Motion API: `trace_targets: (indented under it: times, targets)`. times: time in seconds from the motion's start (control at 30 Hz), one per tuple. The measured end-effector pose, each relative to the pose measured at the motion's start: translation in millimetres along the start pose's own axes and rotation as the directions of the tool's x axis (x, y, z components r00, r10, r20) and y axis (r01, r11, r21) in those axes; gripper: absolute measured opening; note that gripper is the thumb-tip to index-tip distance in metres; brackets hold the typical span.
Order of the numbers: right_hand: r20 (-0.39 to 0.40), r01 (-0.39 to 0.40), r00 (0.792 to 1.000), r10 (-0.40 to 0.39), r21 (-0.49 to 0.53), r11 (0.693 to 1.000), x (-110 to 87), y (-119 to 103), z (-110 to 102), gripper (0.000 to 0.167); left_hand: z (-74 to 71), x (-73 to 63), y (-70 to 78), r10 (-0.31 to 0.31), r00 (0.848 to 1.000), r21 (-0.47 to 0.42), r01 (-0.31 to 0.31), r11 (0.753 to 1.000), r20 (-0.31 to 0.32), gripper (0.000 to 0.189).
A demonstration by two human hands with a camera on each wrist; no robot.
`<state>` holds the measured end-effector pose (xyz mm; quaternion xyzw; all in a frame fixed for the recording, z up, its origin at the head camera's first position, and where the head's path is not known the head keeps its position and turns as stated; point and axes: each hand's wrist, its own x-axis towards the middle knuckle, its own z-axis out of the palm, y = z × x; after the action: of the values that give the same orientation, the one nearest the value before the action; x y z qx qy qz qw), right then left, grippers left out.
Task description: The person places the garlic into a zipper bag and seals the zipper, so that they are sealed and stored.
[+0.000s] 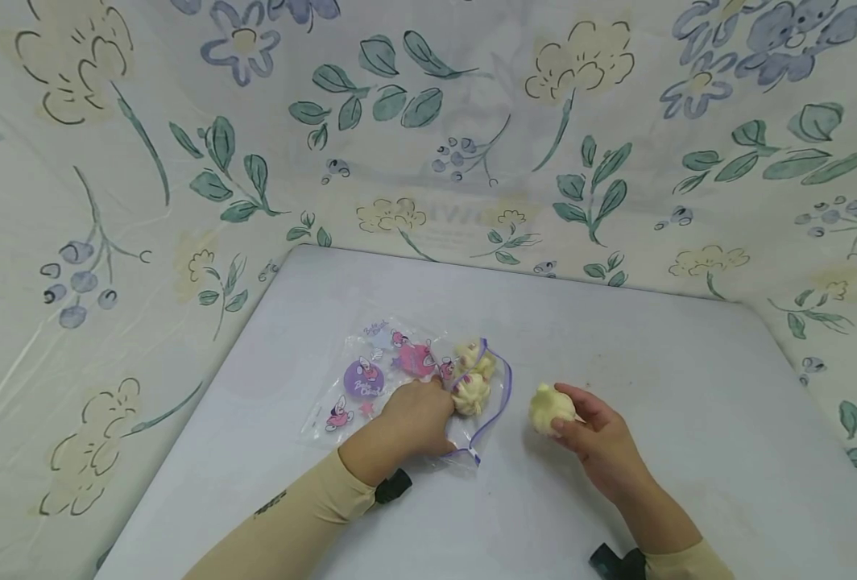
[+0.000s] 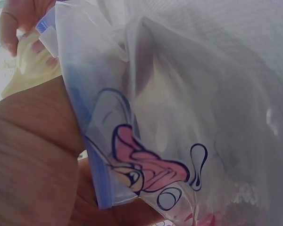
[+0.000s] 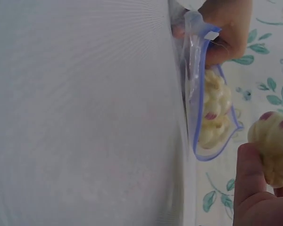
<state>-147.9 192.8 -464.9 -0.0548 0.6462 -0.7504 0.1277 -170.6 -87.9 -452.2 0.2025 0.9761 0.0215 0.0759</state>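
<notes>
In the head view, my right hand (image 1: pixel 606 447) pinches a pale yellow garlic bulb (image 1: pixel 547 409) between thumb and fingers, just above the table. Purple patches show on this bulb in the right wrist view. To its left lies a clear zip bag (image 1: pixel 364 379) with cartoon prints and a purple zip edge. My left hand (image 1: pixel 417 415) grips the bag near its open mouth, fingers curled at the plastic and partly hidden. Inside the mouth sit garlic bulbs (image 1: pixel 472 395), two of them visible. In the left wrist view, the plastic (image 2: pixel 179 117) covers part of the fingers.
A white table (image 1: pixel 689 387) carries everything. Floral-patterned sheeting (image 1: pixel 428 161) rises behind it and along the sides. Dark wrist mounts (image 1: pixel 394 487) sit at both sleeves.
</notes>
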Motion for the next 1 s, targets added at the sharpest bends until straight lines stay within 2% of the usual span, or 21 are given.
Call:
trace_targets:
  times: [0.17,0.27,0.4,0.53,0.67,0.77,0.87,0.93,1.0]
  targets:
    - [0.059,0.009,0.998,-0.008,-0.017,1.000,-1.9,0.2,1.1,0.050,-0.1,0.2,0.3,0.001,1.000,-0.001,-0.001,1.000,0.000,0.054]
    - [0.069,0.012,0.998,-0.010,-0.023,1.000,-2.9,-0.7,2.5,0.051,-0.3,0.3,0.5,0.001,1.000,-0.002,-0.001,1.000,0.000,0.053]
    - [0.019,-0.008,1.000,0.010,-0.077,0.997,-1.2,0.1,5.0,0.057,-0.6,0.3,0.7,-0.001,1.000,-0.001,0.001,1.000,-0.002,0.054]
    - [-0.052,-0.045,0.998,0.036,-0.184,0.982,3.7,2.2,9.5,0.067,-0.8,-0.3,0.8,-0.004,1.000,-0.003,0.004,1.000,-0.001,0.054]
    - [-0.087,-0.071,0.995,0.048,-0.280,0.957,7.1,3.2,16.8,0.062,-1.2,-1.0,0.9,-0.003,1.000,-0.007,0.003,1.000,0.000,0.052]
    - [-0.090,-0.071,0.995,0.040,-0.364,0.929,8.5,2.5,23.4,0.058,-1.1,-1.5,0.8,-0.002,1.000,-0.009,0.002,1.000,-0.002,0.052]
    - [-0.070,-0.029,0.998,-0.004,-0.472,0.881,9.6,2.3,29.7,0.058,-1.3,-1.5,0.5,-0.001,1.000,-0.007,0.001,1.000,-0.006,0.052]
    - [-0.046,0.028,0.997,-0.064,-0.556,0.831,10.1,2.8,33.8,0.059,-1.4,-1.3,0.4,0.000,1.000,-0.008,0.000,1.000,-0.008,0.052]
    - [-0.001,0.104,0.991,-0.134,-0.632,0.768,10.7,4.2,37.6,0.059,-1.4,-1.2,0.2,0.001,1.000,-0.011,-0.001,1.000,-0.010,0.051]
